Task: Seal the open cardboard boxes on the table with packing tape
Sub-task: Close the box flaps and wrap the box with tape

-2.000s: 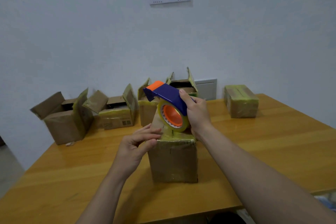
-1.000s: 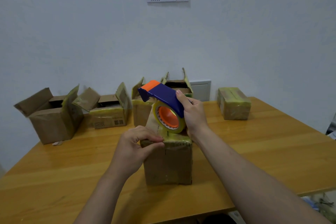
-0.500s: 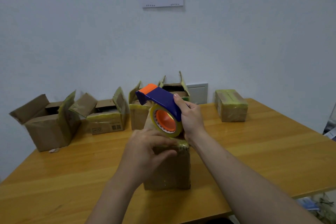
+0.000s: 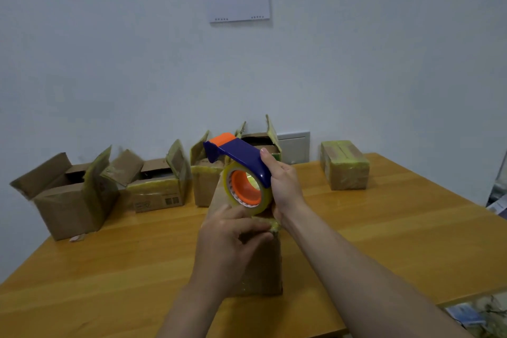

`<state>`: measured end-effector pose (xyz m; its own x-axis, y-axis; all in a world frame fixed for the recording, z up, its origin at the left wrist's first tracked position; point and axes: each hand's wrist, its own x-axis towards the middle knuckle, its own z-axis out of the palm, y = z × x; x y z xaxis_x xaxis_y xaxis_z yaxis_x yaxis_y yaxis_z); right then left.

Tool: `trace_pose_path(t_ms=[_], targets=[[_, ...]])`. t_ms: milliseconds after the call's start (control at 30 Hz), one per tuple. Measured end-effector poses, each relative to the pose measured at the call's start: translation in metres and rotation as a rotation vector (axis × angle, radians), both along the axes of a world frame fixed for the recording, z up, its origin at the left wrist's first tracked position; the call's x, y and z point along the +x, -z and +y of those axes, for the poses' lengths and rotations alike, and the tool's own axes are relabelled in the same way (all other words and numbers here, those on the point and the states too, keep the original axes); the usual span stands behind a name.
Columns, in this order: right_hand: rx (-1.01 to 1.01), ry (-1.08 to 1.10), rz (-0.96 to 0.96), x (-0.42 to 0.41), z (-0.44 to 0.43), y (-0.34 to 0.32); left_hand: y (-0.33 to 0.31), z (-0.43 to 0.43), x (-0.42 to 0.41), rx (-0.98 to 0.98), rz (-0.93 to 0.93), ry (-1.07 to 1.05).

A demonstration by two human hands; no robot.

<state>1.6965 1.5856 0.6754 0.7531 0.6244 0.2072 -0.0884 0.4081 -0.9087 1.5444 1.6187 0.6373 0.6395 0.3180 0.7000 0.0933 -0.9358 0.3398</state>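
Head view showed the right hand (image 4: 285, 186) curled round the tape dispenser (image 4: 241, 155) over the box (image 4: 263, 269) at frame centre; the left hand (image 4: 227, 244) pinched the tape (image 4: 264, 202) down onto its top edge. If that pinch slipped, tape might wrinkle or peel.

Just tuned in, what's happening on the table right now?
A person is taping the near box at the front middle of the table. The right hand grips the blue-and-orange tape dispenser just above the box top. The left hand curls over the top front edge, seemingly holding the tape end down. Four open boxes stand along the wall behind, not yet sealed. One taped box sits at the back right.
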Motion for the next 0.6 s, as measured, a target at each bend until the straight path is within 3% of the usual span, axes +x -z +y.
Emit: trace_pose_path(t_ms=[400, 600], targets=[[0.028, -0.039, 0.071, 0.005, -0.005, 0.002, 0.007, -0.007, 0.010, -0.048, -0.110, -0.050], [0.023, -0.049, 0.078, 0.005, -0.006, 0.001, 0.011, -0.007, 0.013, -0.027, -0.073, -0.104]])
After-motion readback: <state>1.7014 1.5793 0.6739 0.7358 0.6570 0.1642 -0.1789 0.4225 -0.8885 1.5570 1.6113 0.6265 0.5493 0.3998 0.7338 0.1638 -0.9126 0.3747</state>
